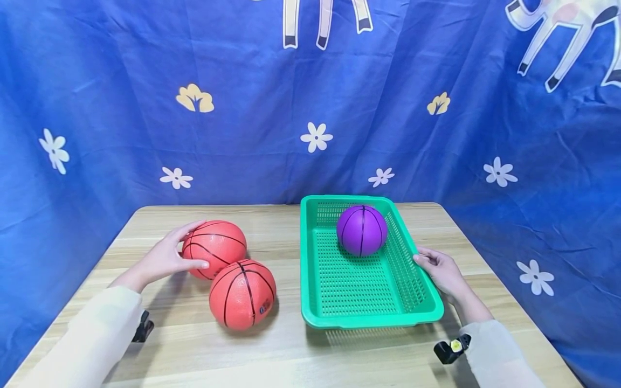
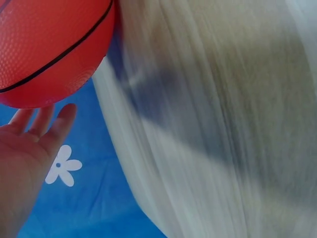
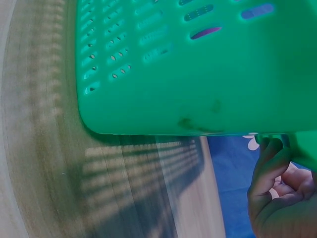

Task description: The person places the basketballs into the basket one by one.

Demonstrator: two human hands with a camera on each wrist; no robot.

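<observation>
Red ball [image 1: 218, 245] meets spread left grip [image 1: 165, 258] (right grip [image 1: 443, 276] pinches basket [image 1: 351, 293]).

Our left arm [image 1: 92, 334] slants forward and inward from the lower left, its wrist [image 1: 130, 279] bare past the cuff. We hold our left hand [image 1: 164, 257] with its fingers [image 1: 186, 230] nearly straight and its thumb [image 1: 194, 264] spread apart from them. Our right arm [image 1: 502, 353] angles inward from the lower right; our right hand [image 1: 443, 275], well apart from the other, pinches with bent fingers.
</observation>
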